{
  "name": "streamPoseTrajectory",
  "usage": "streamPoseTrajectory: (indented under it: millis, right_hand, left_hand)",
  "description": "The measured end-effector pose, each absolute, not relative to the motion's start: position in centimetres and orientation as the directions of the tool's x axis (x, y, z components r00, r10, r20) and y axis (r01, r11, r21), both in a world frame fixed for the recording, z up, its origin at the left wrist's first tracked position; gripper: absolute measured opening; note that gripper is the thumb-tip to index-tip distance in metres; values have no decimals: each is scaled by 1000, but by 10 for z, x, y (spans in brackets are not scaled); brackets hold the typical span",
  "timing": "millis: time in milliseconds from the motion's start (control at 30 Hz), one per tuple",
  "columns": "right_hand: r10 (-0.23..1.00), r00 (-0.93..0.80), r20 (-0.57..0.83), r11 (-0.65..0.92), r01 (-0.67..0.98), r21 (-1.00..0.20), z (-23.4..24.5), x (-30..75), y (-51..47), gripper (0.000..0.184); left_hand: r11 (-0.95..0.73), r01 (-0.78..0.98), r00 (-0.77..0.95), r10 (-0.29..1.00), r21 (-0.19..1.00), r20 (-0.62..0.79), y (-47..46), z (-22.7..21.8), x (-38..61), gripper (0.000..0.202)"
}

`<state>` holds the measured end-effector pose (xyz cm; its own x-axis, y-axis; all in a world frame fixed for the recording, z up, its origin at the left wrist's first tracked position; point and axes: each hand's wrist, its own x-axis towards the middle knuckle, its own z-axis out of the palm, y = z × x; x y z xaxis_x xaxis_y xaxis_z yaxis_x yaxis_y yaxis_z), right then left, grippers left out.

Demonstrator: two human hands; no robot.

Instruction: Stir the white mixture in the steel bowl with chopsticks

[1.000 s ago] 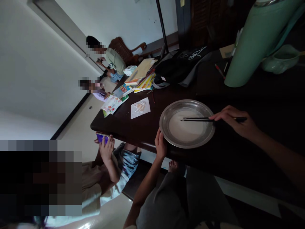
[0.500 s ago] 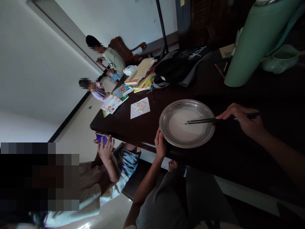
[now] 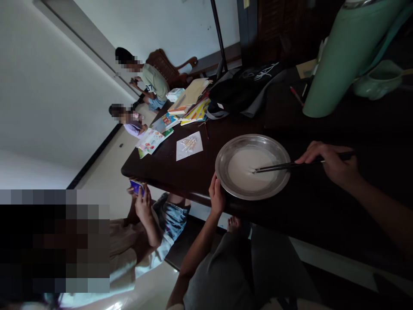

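A round metal bowl (image 3: 278, 148) sits on the dark table, with a whitish liquid (image 3: 240, 168) in its bottom. My left hand (image 3: 217, 197) is closed on the bowl's rim at its left near side; part of the fingers is hidden under the edge. My right hand (image 3: 334, 162), right of the bowl, grips a pair of dark chopsticks (image 3: 279, 166). They reach over the right rim, and their tips dip into the liquid near the middle. Small ripples show around the tips.
Cotton swabs (image 3: 189, 145) lie on a white paper beyond the bowl. Books (image 3: 190, 107) and a black bag (image 3: 238, 92) are farther back. A green tumbler (image 3: 342, 64) and a green cup (image 3: 379, 82) stand at right. A person's hand (image 3: 143, 202) holds a phone at left; two people sit beyond.
The chopstick tips have moved slightly right and toward me in the liquid, and my right hand has shifted a little right. My left hand stays on the bowl's rim.
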<state>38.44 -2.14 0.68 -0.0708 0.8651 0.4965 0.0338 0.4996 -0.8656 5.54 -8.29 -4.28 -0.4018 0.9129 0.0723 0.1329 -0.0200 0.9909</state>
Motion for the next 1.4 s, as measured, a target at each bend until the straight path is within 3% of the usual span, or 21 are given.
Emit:
streamPoseTrajectory:
  millis: [200,400,633,833,1033,1233,1400]
  right_hand:
    - [859,-300,414,463,113,-879,9,374,-23,32]
    - [888,-45,458,460,38,-887,12,385,-21,44]
    - [845,-308,436,485,99,-869,9,376,-22,33]
    - [898,-107,427,433,40,-900,8,386,-21,46]
    - [853,-328,406,457,93,-884,8,377,-21,35]
    - [879,-115,462,472,80,-878,13,386,-22,45]
    - [849,-293,440,478,71,-875,9,377,-24,38]
  left_hand:
    - [-24,171,-403,910,985,92,-84,-38,56,69]
    - [-26,123,-403,912,992,74,-82,-42,56,67]
    - [-37,142,-400,912,989,91,-84,-42,55,68]
    - [-34,153,-392,916,988,92,-84,-40,56,68]
    - [-27,137,-400,913,990,80,-84,-40,55,68]
    - [-31,129,-390,917,991,79,-83,-43,55,65]
    - [-15,117,-412,909,993,62,-84,-44,54,66]
